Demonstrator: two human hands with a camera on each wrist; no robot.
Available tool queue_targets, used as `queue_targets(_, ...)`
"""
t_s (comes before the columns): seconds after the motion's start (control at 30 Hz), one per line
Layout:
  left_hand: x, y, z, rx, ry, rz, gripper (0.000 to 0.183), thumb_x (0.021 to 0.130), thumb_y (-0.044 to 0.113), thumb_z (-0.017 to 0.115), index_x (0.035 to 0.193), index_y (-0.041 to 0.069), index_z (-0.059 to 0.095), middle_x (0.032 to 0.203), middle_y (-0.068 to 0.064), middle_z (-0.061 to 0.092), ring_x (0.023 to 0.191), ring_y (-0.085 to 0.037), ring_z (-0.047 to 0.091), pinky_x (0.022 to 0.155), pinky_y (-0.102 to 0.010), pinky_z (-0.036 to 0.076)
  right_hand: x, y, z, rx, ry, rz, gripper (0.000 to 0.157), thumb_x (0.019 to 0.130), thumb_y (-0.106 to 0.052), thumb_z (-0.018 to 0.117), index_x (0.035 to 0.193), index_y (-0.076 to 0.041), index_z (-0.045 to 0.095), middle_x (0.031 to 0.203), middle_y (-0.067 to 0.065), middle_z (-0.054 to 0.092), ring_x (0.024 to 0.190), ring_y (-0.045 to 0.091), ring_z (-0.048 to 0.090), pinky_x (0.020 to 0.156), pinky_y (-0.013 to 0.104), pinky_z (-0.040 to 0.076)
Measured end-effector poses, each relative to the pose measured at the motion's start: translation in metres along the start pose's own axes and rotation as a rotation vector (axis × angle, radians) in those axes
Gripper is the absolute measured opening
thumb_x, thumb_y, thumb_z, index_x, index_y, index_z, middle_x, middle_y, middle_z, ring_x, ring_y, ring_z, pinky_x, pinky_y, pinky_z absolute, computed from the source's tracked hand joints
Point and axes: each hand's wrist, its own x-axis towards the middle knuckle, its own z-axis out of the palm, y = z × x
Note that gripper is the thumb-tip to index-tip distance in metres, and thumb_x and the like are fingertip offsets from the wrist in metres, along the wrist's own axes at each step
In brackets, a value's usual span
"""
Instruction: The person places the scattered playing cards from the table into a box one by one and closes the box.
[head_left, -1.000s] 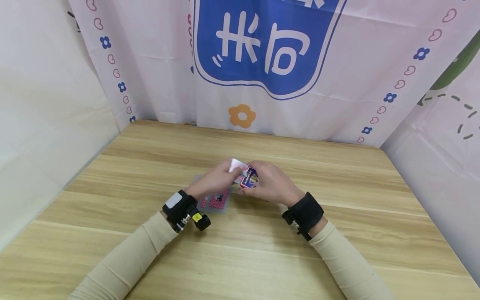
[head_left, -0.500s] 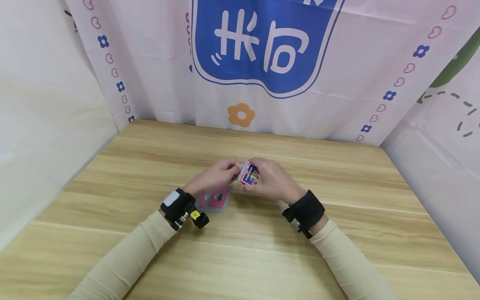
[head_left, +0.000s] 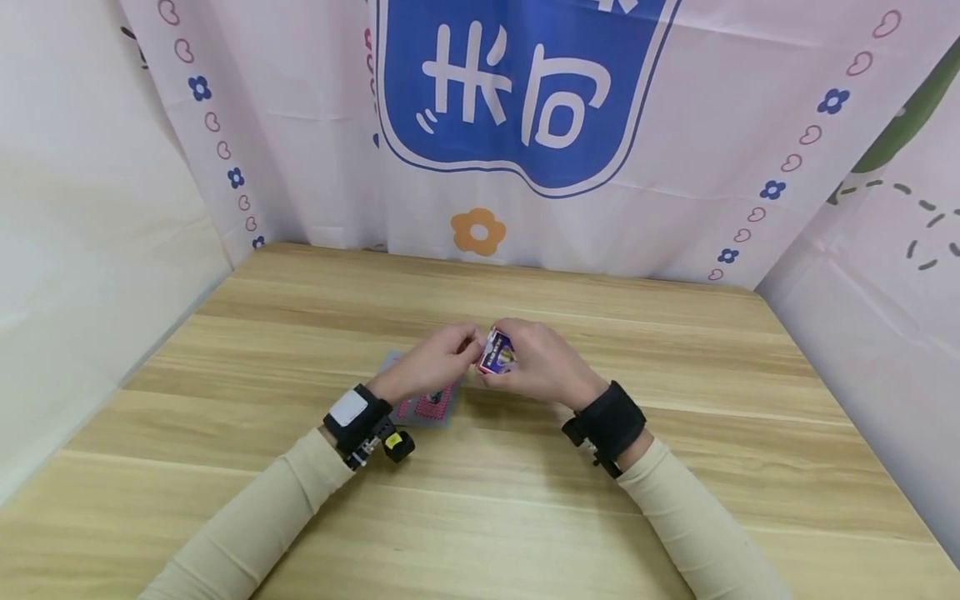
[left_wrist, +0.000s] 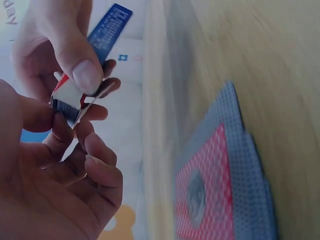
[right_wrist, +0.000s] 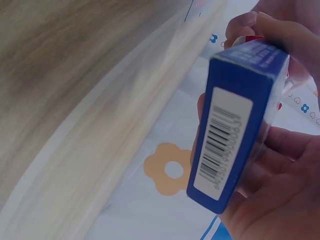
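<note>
My right hand [head_left: 547, 362] grips a small blue playing-card box [head_left: 498, 352], with its barcode end facing the right wrist camera. At the box's other end, my left hand [head_left: 435, 358] pinches a flap [left_wrist: 66, 111] between thumb and forefinger. The end stands open there, with white and red edges showing in the left wrist view. What lies deep inside the box is hidden. Beneath the left hand, several playing cards [head_left: 433, 407] with red patterned backs and grey borders lie overlapped on the table, partly covered by that hand.
The wooden table [head_left: 675, 500] spreads out around both arms. A printed cloth [head_left: 322, 150] hangs along its back edge, with pale cloth walls at left and right. Each wrist wears a black camera strap [head_left: 611, 425].
One second ago a whitish piece stuck out from the box end between the hands; it no longer sticks out. The left fingers have shifted onto the flap. The right hand keeps its grip.
</note>
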Motion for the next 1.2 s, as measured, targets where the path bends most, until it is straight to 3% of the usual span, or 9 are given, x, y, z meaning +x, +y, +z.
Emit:
queue_targets(0.17,0.001,-0.003,-0.008,0.088,0.008,0.026,0.026,0.114,0.026,0.045,0.106,0.009,0.063,0.08,0.0,0.051,0.065,-0.014,0.049,0.056,-0.028,0.042,0.001,0.001,-0.001,0.001,-0.004,0.016,0.047,0.084,-0.035,0.087,0.113,-0.006,0.065,0.09,0.002,0.068,0.073,0.01,0.062,0.062,0.023,0.052)
queue_targets(0.3,0.002,-0.012,-0.021,0.189,-0.028,0.026,0.023,0.11,0.026,0.054,0.108,0.006,0.066,0.09,-0.004,0.062,0.076,-0.016,0.058,0.065,-0.029,0.05,0.001,0.001,-0.002,0.0,0.003,0.046,0.054,0.083,-0.038,0.089,0.118,-0.005,0.064,0.091,0.002,0.068,0.074,0.011,0.061,0.063,0.024,0.052)
queue_targets(0.47,-0.004,-0.022,-0.038,0.314,-0.136,-0.062,0.028,0.092,0.032,0.081,0.108,0.012,0.07,0.114,-0.009,0.068,0.097,-0.021,0.064,0.077,-0.032,0.054,0.001,0.0,-0.001,-0.008,-0.018,0.058,0.054,0.084,-0.04,0.089,0.119,-0.006,0.064,0.091,0.001,0.068,0.076,0.011,0.062,0.064,0.024,0.053)
queue_targets(0.6,-0.007,-0.025,-0.042,0.359,-0.22,-0.146,0.046,0.078,0.036,0.093,0.111,0.016,0.068,0.116,-0.009,0.065,0.098,-0.022,0.06,0.076,-0.033,0.05,0.001,0.001,0.001,0.004,-0.032,0.061,0.055,0.083,-0.041,0.089,0.118,-0.007,0.064,0.091,0.0,0.068,0.076,0.011,0.062,0.065,0.024,0.053)
queue_targets(0.73,-0.005,-0.028,-0.04,0.402,-0.258,-0.177,0.042,0.077,0.036,0.094,0.107,0.018,0.07,0.11,-0.007,0.064,0.093,-0.02,0.057,0.075,-0.032,0.047,0.001,0.0,0.002,0.008,-0.035,0.059,0.056,0.083,-0.043,0.088,0.119,-0.007,0.064,0.091,0.0,0.068,0.076,0.011,0.062,0.065,0.024,0.053)
queue_targets(0.93,-0.005,-0.027,-0.036,0.425,-0.24,-0.169,0.048,0.078,0.038,0.094,0.114,0.017,0.068,0.111,-0.006,0.063,0.094,-0.019,0.057,0.075,-0.032,0.048,0.001,-0.001,0.002,0.0,-0.045,0.052,0.057,0.084,-0.044,0.088,0.12,-0.006,0.064,0.091,-0.001,0.068,0.076,0.01,0.062,0.064,0.024,0.053)
queue_targets(1.2,-0.004,-0.024,-0.033,0.367,-0.229,-0.126,0.041,0.079,0.031,0.093,0.101,0.015,0.063,0.086,0.002,0.054,0.074,-0.014,0.053,0.062,-0.028,0.043,0.0,-0.002,0.003,-0.005,-0.05,0.039,0.054,0.084,-0.04,0.088,0.118,-0.006,0.064,0.092,0.0,0.068,0.076,0.01,0.062,0.064,0.023,0.053)
